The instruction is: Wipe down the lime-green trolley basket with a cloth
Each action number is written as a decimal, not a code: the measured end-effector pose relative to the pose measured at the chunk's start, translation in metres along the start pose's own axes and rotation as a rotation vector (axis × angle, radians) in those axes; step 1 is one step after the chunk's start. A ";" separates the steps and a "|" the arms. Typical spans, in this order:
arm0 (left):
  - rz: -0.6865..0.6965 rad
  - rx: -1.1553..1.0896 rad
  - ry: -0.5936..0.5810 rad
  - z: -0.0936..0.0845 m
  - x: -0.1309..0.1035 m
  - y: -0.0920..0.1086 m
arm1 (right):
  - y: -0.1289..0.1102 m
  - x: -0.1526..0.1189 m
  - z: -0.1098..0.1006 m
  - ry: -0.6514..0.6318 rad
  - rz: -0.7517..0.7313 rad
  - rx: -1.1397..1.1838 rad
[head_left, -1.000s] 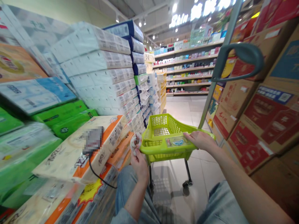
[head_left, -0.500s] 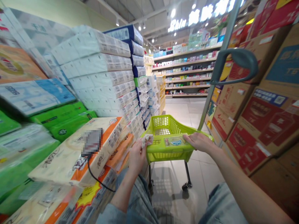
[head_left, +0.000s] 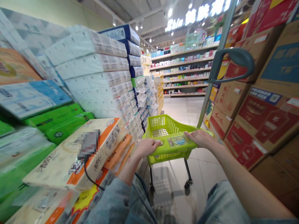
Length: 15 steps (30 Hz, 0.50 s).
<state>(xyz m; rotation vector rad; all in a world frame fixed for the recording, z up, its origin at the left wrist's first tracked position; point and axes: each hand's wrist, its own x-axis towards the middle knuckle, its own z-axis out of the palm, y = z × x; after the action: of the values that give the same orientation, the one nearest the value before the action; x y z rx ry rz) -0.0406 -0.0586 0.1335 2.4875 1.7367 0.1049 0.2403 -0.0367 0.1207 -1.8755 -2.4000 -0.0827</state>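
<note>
A green plastic shopping cart (head_left: 168,158) stands on the tiled floor in front of me, its basket bare inside. My left hand (head_left: 147,147) is closed on the left end of the cart's handle, with a bit of something white at the fingertips. On the right end of the handle, my right hand (head_left: 201,138) is wrapped round the bar, thumb on top. A label (head_left: 179,141) shows on the handle between the two hands. A blurred-out device (head_left: 88,144) with a black cable lies on a cream tissue pack to the left.
Tall stacks of white tissue packs (head_left: 112,71) line the left side. Cartons (head_left: 263,115) are piled on the right, behind a grey pole with a looped handle (head_left: 249,63). Stocked shelves (head_left: 184,73) stand at the far end, past the tiled floor (head_left: 177,109).
My left hand has turned palm down and closed over the handle; the white cloth or tissue it held is now mostly hidden. The cart's handle has tilted slightly. My right hand stays on it.
</note>
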 end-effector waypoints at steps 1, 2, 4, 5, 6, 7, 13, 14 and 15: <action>0.004 0.007 -0.003 0.001 -0.001 0.004 | 0.002 0.000 0.000 0.019 0.015 -0.018; 0.006 0.018 -0.002 0.002 -0.002 0.008 | 0.004 -0.001 0.000 0.040 0.039 -0.032; 0.002 0.035 0.009 0.003 -0.004 0.015 | 0.007 -0.003 0.000 0.067 0.118 -0.032; 0.002 0.035 0.016 0.003 -0.006 0.018 | 0.008 -0.005 0.000 0.074 0.172 -0.015; 0.005 0.029 0.023 0.003 -0.007 0.023 | 0.008 -0.005 0.000 0.079 0.229 0.008; 0.008 0.018 0.028 0.004 -0.009 0.027 | 0.008 -0.006 0.000 0.081 0.276 0.035; 0.116 -0.219 -0.004 0.009 -0.015 0.049 | 0.000 -0.003 -0.004 -0.023 0.313 0.152; 0.148 -0.309 -0.004 0.011 -0.012 0.048 | 0.001 -0.002 -0.004 -0.028 0.315 0.146; 0.164 -0.406 0.014 0.012 -0.007 0.047 | 0.002 -0.002 -0.004 -0.023 0.314 0.136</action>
<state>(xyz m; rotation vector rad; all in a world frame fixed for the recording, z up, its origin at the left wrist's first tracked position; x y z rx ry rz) 0.0018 -0.0822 0.1276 2.3198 1.3478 0.4417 0.2429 -0.0382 0.1241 -2.1663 -2.0347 0.1219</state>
